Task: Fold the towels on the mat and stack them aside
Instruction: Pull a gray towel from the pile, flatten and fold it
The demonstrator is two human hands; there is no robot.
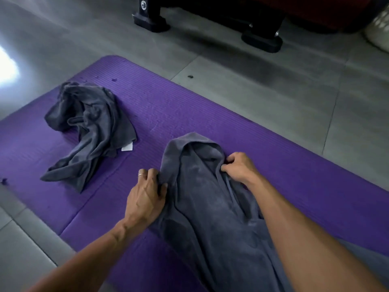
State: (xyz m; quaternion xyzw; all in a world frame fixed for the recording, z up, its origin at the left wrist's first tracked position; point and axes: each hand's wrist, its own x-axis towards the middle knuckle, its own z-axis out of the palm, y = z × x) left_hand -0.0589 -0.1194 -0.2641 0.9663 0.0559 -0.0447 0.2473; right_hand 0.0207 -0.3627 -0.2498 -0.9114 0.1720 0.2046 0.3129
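Note:
A grey towel (200,199) lies rumpled lengthwise on the purple mat (273,165), running from the mat's middle toward me. My left hand (147,194) grips the towel's left edge, fingers curled round the cloth. My right hand (237,167) pinches a fold at the towel's right side near its far end. A second grey towel (90,127) sits crumpled in a heap on the left part of the mat, apart from both hands, with a white label showing at its near right corner.
The mat lies on grey floor tiles (273,85). Black feet of a piece of furniture (261,39) stand on the floor beyond the mat. A pale bundle (379,28) sits at the far right edge. A bright patch of light falls at the left.

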